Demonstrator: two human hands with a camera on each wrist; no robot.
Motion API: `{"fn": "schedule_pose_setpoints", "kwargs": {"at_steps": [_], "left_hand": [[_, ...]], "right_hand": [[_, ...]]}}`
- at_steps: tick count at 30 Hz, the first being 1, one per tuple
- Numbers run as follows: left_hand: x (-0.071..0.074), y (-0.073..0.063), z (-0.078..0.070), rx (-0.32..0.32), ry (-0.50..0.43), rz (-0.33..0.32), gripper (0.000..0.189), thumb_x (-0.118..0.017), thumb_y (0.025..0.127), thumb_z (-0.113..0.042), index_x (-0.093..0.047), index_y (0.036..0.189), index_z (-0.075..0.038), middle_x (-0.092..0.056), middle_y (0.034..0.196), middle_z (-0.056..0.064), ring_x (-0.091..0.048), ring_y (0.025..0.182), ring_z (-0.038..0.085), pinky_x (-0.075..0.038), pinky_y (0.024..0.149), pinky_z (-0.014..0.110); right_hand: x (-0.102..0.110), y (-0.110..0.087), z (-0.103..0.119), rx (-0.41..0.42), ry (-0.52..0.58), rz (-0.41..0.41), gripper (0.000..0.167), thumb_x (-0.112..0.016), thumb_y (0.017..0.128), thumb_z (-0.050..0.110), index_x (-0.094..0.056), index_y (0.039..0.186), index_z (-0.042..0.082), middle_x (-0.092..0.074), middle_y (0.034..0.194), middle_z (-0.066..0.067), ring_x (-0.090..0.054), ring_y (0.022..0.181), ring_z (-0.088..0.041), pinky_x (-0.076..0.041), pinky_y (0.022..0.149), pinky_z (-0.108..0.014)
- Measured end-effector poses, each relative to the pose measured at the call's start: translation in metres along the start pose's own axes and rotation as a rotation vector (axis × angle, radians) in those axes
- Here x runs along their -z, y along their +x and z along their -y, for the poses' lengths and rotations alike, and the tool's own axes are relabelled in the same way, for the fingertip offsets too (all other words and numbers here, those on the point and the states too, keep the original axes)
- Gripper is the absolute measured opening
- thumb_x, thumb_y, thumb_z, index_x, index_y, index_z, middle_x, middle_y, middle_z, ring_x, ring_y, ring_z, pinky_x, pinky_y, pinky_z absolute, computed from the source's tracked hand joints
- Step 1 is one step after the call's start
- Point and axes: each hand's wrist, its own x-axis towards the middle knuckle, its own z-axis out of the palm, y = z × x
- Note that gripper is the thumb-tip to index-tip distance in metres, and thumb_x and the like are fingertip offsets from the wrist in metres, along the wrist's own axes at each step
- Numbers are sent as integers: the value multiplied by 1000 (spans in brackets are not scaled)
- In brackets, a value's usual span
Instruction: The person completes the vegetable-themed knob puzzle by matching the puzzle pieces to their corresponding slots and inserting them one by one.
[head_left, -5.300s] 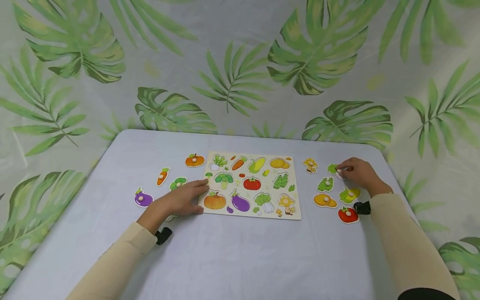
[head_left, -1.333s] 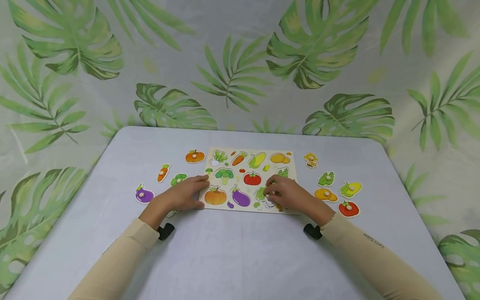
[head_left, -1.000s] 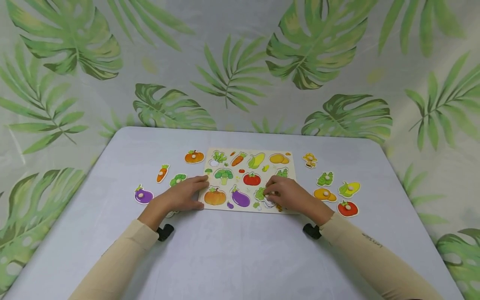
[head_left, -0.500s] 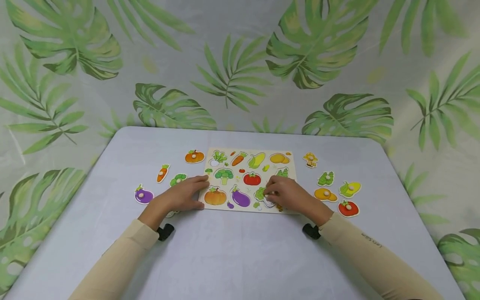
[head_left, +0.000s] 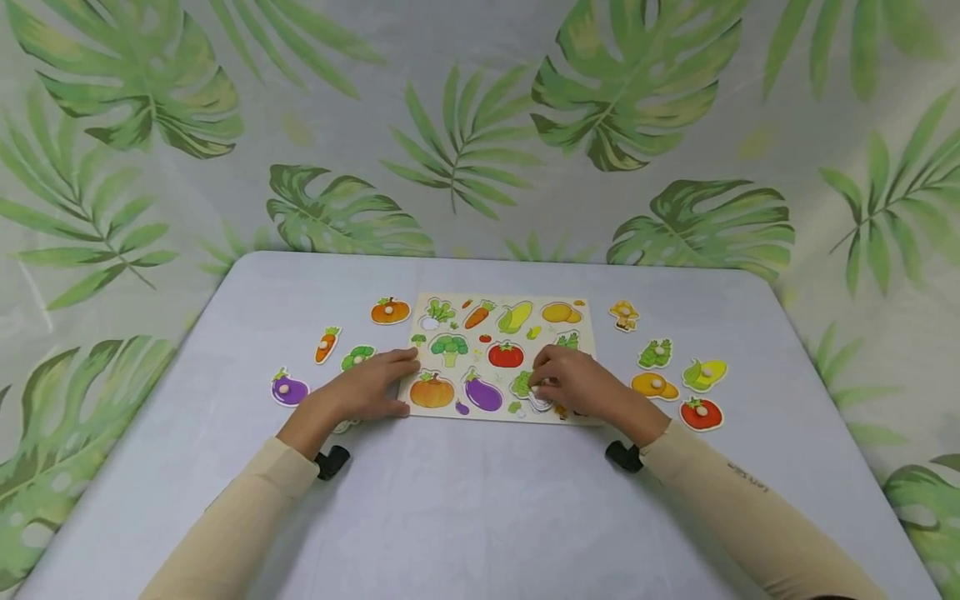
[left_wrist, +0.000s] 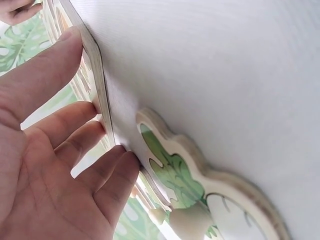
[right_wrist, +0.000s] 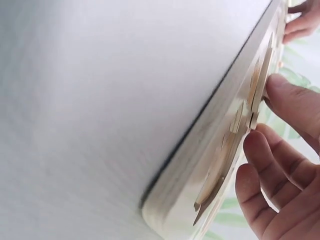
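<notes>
A wooden vegetable puzzle board [head_left: 486, 421] lies mid-table. My left hand [head_left: 372, 385] rests against its left edge, thumb and fingertips touching the rim [left_wrist: 97, 55] with fingers fairly straight. Over the board's lower right, my right hand [head_left: 576, 382] pinches a leafy-green, white-stemmed puzzle piece [head_left: 522, 383] by its knob. In the right wrist view that thin piece [right_wrist: 259, 92] sits at the board's surface; whether it is fully seated I cannot tell. Beside the left hand lies a turnip piece [left_wrist: 240, 215], mostly hidden in the head view. The mushroom slot is partly covered by the right hand.
Left of the board lie pumpkin [head_left: 390, 312], carrot [head_left: 327, 344], eggplant [head_left: 289, 388] and broccoli [head_left: 357, 357] pieces. To the right are mushroom [head_left: 624, 315], green [head_left: 656, 353], corn [head_left: 705, 375], potato [head_left: 654, 385] and tomato [head_left: 701, 413] pieces.
My right hand has carried the leafy piece from the right-hand group leftward onto the board. Over the last second it has barely moved there. My left hand has stayed at the board's edge.
</notes>
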Motion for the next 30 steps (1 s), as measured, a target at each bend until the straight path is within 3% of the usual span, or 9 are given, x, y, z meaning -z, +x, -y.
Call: {"fn": "schedule_pose_setpoints", "kwargs": {"at_steps": [15,30], "left_hand": [[1,0,-1,3,-12,2,72,-76,87,-28,-45,149,-10,-32,163,7,-30,151,33,-32,122,52],[0,-1,-1,-3,-5,-5,71,-76,87,-27,-46,148,-9,-34,162,9,-32,150,34,-33,121,53]], "right_hand": [[-1,1,5,3,3,25,11,-78,86,21,-80,96,16,-64,97,5,-56,84,-8,-54,81,-27],[-1,3,-2,-26,82,83,16,-76,87,22,-78,102,15,-63,110,0,-58,98,-16,-55,91,-34]]}}
